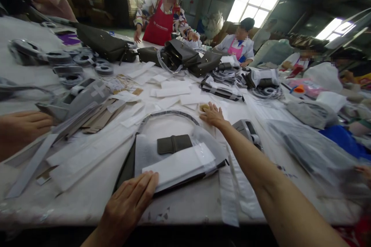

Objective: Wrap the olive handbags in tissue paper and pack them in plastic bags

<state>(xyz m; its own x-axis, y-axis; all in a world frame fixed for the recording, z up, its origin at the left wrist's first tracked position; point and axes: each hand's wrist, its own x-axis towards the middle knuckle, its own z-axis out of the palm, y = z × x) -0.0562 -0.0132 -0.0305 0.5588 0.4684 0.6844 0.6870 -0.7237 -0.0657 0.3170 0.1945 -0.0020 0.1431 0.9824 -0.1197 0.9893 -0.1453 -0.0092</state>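
A dark olive handbag [125, 168] lies in front of me, its wrapped strap [171, 113] looped behind it. White wrapping covers part of the bag, and a small dark flap [174, 144] shows on top. My left hand [130, 197] is closed over the left end of a folded white padding sheet [179, 166] on the bag; its thumb is hidden. Farther forward, my right hand [213, 115] reaches out with fingers apart. Its fingertips are at a small yellowish thing [204, 107] in a white holder, whose kind I cannot make out.
Loose white sheets [171, 88] and brown card strips [101, 117] cover much of the table. More dark bags [185, 56] and coiled wrapped straps [69, 75] lie beyond. Another person's hand [26, 129] is at the left. A co-worker in a red apron [159, 23] stands opposite.
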